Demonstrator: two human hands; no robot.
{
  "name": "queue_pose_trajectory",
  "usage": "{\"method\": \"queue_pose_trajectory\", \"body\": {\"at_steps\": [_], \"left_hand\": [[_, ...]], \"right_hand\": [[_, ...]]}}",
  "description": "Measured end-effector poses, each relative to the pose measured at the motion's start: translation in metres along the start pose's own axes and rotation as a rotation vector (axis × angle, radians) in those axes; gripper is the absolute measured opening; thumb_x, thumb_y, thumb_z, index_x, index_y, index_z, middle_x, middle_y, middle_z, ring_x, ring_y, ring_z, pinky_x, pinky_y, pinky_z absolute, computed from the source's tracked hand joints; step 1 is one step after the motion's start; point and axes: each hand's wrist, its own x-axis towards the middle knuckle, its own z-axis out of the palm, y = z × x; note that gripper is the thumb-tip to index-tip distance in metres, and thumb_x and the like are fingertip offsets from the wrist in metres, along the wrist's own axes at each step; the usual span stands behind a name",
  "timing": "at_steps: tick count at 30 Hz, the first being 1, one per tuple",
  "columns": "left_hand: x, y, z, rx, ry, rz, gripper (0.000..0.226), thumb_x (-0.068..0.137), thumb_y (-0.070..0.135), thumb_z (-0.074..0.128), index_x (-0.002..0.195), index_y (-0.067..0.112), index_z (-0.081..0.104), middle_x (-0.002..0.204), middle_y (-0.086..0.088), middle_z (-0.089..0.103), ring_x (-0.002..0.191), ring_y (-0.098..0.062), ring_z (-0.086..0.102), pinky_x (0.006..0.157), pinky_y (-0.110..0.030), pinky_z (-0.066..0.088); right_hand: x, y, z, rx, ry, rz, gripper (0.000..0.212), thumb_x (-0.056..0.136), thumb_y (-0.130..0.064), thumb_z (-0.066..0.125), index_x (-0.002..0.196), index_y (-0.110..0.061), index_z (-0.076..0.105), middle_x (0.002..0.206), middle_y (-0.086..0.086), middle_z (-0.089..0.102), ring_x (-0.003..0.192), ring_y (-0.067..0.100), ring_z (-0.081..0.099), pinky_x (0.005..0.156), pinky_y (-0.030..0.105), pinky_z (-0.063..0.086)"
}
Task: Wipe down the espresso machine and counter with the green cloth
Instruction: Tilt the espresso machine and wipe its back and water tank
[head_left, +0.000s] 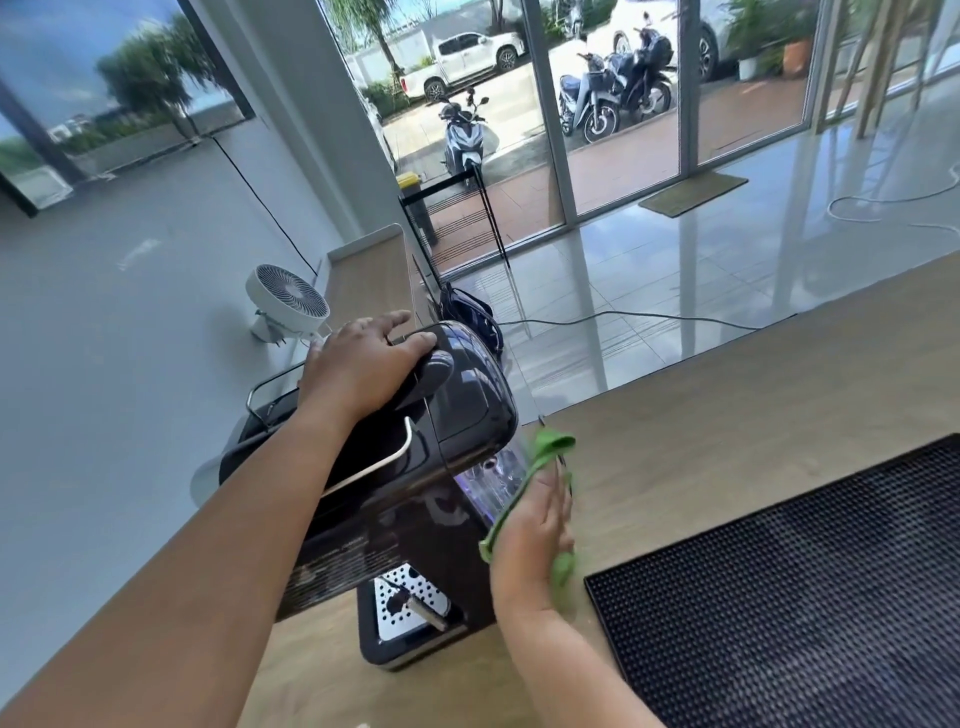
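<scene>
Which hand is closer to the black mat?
Right. The right hand, with the green cloth, is just left of the mat; the left hand rests atop the espresso machine, farther off.

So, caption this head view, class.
Left hand rests on black espresso machine; right hand presses green cloth against its side.

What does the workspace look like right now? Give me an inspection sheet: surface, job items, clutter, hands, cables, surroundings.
Surface: wooden counter, no spills visible.
Job's things: black espresso machine on the counter; green cloth against its right side.
Clutter: black bar mat on the counter; white fan behind the machine.
Grippers: left hand rests on the machine's top; right hand presses the cloth to the machine, fingers straight.
Cables: black wall cable; floor cable.
Surroundings: glass doors, motorbikes parked outside.
</scene>
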Motion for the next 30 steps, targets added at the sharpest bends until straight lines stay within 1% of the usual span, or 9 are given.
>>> {"method": "queue_pose_trajectory", "body": {"at_steps": [3,6,8,12,17,21,25,28,30], "left_hand": [[0.0,0.0,0.0,0.006,0.001,-0.001,0.059,0.082,0.071,0.041,0.134,0.045,0.047,0.146,-0.003,0.046,0.137,-0.025,0.038,0.116,-0.049,0.02],[0.0,0.001,0.0,0.015,0.002,-0.001,0.06,0.082,0.072,0.04,0.135,0.044,0.047,0.146,-0.003,0.047,0.136,-0.026,0.039,0.116,-0.05,0.02],[0.0,0.001,0.0,0.015,-0.001,0.0,0.062,0.081,0.073,0.039,0.135,0.044,0.047,0.146,-0.002,0.047,0.136,-0.026,0.039,0.115,-0.051,0.021],[-0.001,0.001,0.0,0.007,-0.012,-0.004,0.063,0.08,0.074,0.038,0.135,0.044,0.047,0.147,-0.001,0.045,0.136,-0.026,0.038,0.115,-0.052,0.02],[-0.001,0.002,0.0,0.028,-0.012,-0.004,0.063,0.081,0.073,0.038,0.136,0.044,0.047,0.148,-0.003,0.044,0.137,-0.027,0.038,0.116,-0.05,0.017],[-0.001,0.001,-0.001,0.027,-0.021,-0.009,0.064,0.08,0.074,0.037,0.136,0.044,0.047,0.148,-0.005,0.044,0.137,-0.028,0.038,0.116,-0.051,0.019],[0.0,0.002,0.0,0.031,-0.024,-0.013,0.065,0.08,0.075,0.036,0.136,0.044,0.046,0.148,-0.004,0.044,0.136,-0.029,0.038,0.115,-0.051,0.021],[0.0,0.002,0.001,0.031,-0.024,-0.015,0.064,0.08,0.074,0.036,0.136,0.044,0.046,0.148,-0.004,0.044,0.136,-0.028,0.038,0.114,-0.051,0.021],[0.0,0.002,0.001,0.034,-0.028,-0.017,0.063,0.081,0.073,0.037,0.136,0.044,0.046,0.148,-0.004,0.044,0.136,-0.028,0.038,0.115,-0.051,0.021]], "right_hand": [[-0.024,-0.022,0.018,0.029,0.066,-0.322,0.055,0.09,-0.062,0.015,0.141,-0.048,0.031,0.144,-0.038,0.02,0.141,-0.01,0.009,0.114,0.02,0.003],[-0.021,0.019,0.017,-0.055,0.096,-0.553,0.053,0.102,-0.045,0.019,0.153,-0.031,0.022,0.159,-0.007,0.024,0.15,0.015,0.013,0.119,0.032,0.01],[-0.01,0.071,0.007,-0.164,0.098,-0.48,0.053,0.102,-0.037,0.02,0.154,-0.033,0.015,0.162,0.0,0.02,0.15,0.026,0.014,0.12,0.045,0.013],[-0.017,0.096,-0.005,-0.255,0.094,-0.123,0.051,0.092,-0.052,0.011,0.142,-0.049,0.005,0.163,0.002,0.013,0.151,0.02,0.006,0.115,0.034,0.004],[-0.042,-0.004,0.018,-0.107,0.074,-0.511,0.061,0.099,-0.035,0.027,0.156,-0.017,0.012,0.164,-0.004,0.007,0.151,0.013,-0.002,0.119,0.035,-0.002],[-0.032,0.001,0.017,-0.185,0.079,-0.607,0.06,0.101,-0.039,0.025,0.156,-0.025,0.006,0.164,-0.002,0.011,0.151,0.016,0.003,0.119,0.033,0.001],[-0.019,0.072,-0.009,-0.228,0.036,-0.382,0.059,0.096,-0.061,0.014,0.151,-0.049,-0.004,0.163,-0.013,0.005,0.151,0.013,0.0,0.117,0.057,0.011],[-0.028,0.07,-0.003,-0.234,0.058,-0.266,0.057,0.095,-0.06,0.013,0.147,-0.055,-0.011,0.163,-0.017,-0.003,0.148,0.002,-0.012,0.118,0.057,0.006],[-0.037,0.036,0.009,-0.171,0.07,-0.351,0.062,0.097,-0.051,0.018,0.154,-0.041,-0.004,0.163,-0.015,-0.004,0.148,0.004,-0.012,0.119,0.05,0.001]]}}
